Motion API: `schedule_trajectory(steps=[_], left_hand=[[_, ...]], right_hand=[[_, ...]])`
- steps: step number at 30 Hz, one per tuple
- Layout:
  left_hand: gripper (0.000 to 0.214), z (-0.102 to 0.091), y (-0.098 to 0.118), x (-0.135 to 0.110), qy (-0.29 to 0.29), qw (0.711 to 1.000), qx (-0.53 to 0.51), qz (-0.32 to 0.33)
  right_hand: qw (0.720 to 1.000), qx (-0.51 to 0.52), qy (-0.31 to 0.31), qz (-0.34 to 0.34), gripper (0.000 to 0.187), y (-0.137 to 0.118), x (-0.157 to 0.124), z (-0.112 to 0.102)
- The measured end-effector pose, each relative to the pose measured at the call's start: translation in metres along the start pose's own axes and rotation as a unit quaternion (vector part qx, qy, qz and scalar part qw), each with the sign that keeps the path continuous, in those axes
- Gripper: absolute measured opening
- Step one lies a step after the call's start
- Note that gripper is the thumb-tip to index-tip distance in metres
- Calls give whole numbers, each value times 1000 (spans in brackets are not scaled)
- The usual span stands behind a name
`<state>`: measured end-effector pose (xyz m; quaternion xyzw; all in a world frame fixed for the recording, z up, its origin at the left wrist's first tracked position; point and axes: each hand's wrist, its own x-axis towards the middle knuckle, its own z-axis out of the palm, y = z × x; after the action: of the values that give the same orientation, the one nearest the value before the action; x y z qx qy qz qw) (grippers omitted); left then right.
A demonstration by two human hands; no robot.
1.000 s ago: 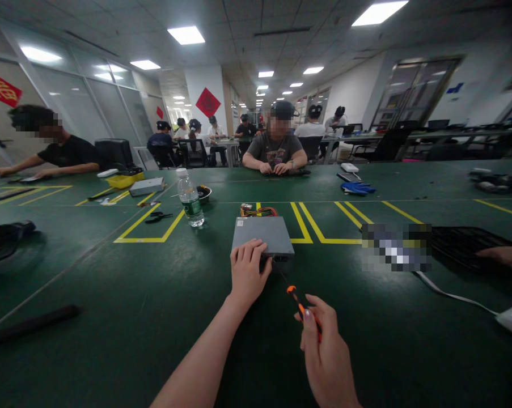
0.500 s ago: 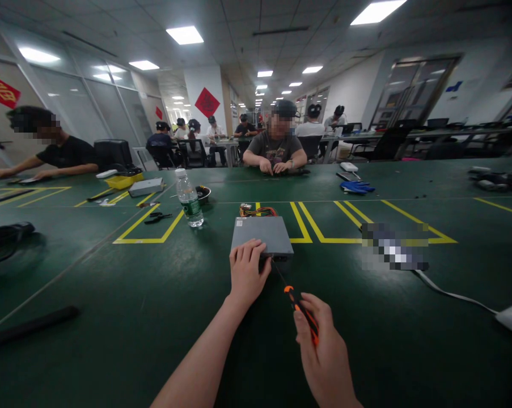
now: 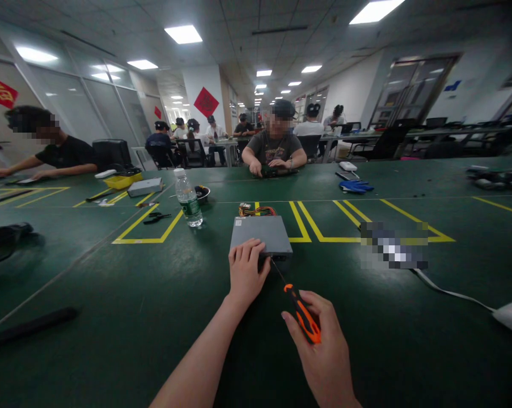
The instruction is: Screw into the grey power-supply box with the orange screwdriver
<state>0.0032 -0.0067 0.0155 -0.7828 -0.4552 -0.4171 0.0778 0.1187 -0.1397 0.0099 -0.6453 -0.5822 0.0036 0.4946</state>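
Observation:
A grey metal computer power supply [image 3: 259, 229] lies on the green table in front of me, its bundle of coloured wires [image 3: 258, 210] at the far side. My left hand [image 3: 246, 272] grips its near left corner, fingers over the top and thumb by the front face. An orange and black screwdriver [image 3: 304, 317] slants up to the power supply, its tip at the near face; the exact contact point is too small to make out. My right hand [image 3: 324, 340] holds the handle, the thumb standing a little away from it and the fingers along its right side.
A water bottle [image 3: 189, 198] stands left of the power supply, near a round bowl [image 3: 203, 194] and black pliers [image 3: 157, 217]. A blurred device with a white cable [image 3: 447, 294] lies right. Blue gloves [image 3: 355, 186] lie farther back. A co-worker [image 3: 276, 141] sits opposite.
My right thumb has moved left, away from the screwdriver handle, and more of the handle shows. My left hand and the power supply keep their place. The co-worker's hands opposite have shifted.

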Motion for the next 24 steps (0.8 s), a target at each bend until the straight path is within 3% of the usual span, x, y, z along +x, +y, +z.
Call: schedule_trajectory(steps=[3, 6, 13, 21, 24], left_hand=[[27, 0, 0, 0, -3, 1000, -1, 0], [27, 0, 0, 0, -5, 1000, -5, -2], [28, -1, 1, 0, -4, 1000, -9, -1], [28, -2, 1, 0, -6, 1000, 7, 3], [29, -2, 1, 0, -1, 1000, 11, 4]], right_hand=[[994, 33, -57, 92, 34, -1, -2, -3], [987, 47, -81, 134, 35, -1, -5, -4], [998, 8, -25, 63, 29, 1, -2, 1], [995, 56, -36, 74, 32, -7, -4, -1], [997, 44, -51, 48, 28, -6, -4, -1]])
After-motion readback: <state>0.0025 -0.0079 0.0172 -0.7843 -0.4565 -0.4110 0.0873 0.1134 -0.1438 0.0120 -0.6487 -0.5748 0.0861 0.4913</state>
